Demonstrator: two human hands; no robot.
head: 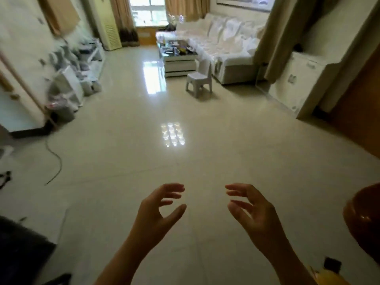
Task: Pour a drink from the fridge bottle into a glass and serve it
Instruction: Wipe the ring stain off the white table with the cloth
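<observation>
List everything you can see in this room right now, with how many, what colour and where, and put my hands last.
sofa: one, white cover, far right wall
coffee table: one, dark top, cluttered, beside sofa
small chair: one, pale grey, in front of coffee table
window: one, bright, far end
standing air conditioner: one, cream, far left
cable: one, dark, left floor
left hand: open, empty
right hand: open, empty

Brown rounded object (364, 219), perhaps furniture, cropped.
</observation>
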